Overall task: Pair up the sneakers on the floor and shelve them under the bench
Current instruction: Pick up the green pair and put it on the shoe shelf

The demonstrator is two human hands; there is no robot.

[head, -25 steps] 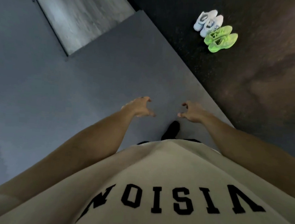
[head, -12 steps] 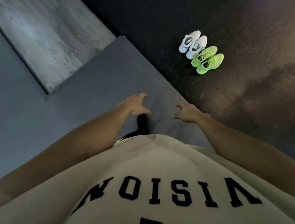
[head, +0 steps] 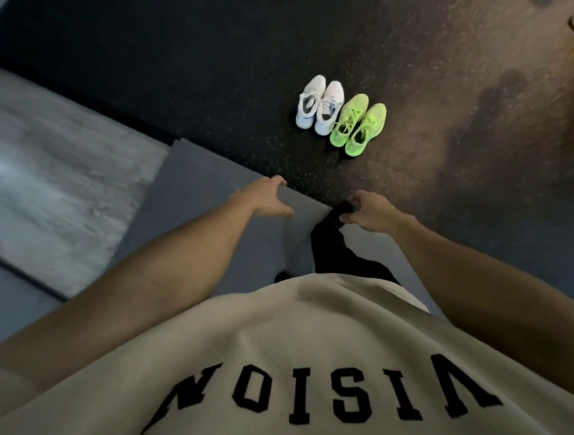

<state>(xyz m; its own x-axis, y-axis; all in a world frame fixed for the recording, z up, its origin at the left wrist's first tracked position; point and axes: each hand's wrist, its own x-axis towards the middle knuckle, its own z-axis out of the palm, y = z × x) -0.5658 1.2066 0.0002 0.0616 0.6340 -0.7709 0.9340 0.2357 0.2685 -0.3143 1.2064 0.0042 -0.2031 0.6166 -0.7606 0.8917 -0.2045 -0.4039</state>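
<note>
Four sneakers were counted on the dark speckled floor [head: 222, 57], set side by side in one row. Two of them were white sneakers [head: 318, 104], touching each other as a pair. Two were neon green sneakers [head: 358, 125], likewise paired, just beside the white ones. Two hands were seen, the left hand [head: 263, 198] and the right hand [head: 370, 210], each with loosely curled fingers and nothing held. One cream shirt [head: 301, 373] with black lettering was visible. One grey mat [head: 206, 176] and one pale concrete slab [head: 51, 178] were counted. One dark-trousered leg [head: 328, 241] was made out.
</note>
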